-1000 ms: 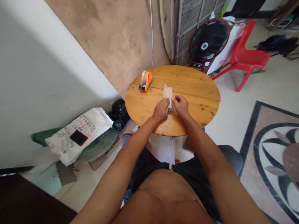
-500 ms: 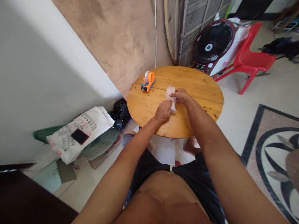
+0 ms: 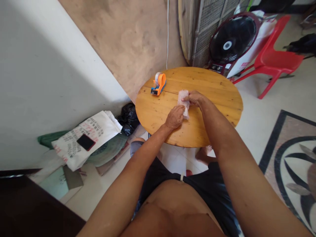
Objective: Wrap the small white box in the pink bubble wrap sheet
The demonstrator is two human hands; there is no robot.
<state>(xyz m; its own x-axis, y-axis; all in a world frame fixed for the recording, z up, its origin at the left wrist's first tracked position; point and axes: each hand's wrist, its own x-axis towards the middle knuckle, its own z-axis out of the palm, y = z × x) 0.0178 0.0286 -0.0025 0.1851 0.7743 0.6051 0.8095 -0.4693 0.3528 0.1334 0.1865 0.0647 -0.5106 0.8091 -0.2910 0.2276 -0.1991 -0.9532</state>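
A pale pinkish, bubble-wrapped packet (image 3: 183,96) lies over the round wooden table (image 3: 212,82), long and narrow, pointing away from me. Its contents are hidden by the wrap. My left hand (image 3: 175,117) grips the near left side, with the fingers curled onto the wrap. At the upper right side, my right hand (image 3: 194,98) pinches the packet, its thumb and finger lying across the top. Farther back to the left stands an orange and blue tape dispenser (image 3: 159,84) with a roll of clear tape, apart from both hands.
Behind the table's right side are a dark-red fan (image 3: 230,41) and a red plastic chair (image 3: 278,61). To the left, a phone (image 3: 86,142) rests on a white printed sack (image 3: 71,154), beside a black plastic bag (image 3: 128,118). A wall borders the left.
The view has shifted slightly, so the table and hands appear a little farther right. Both hands keep hold of the packet, and its top looks flatter and wider.
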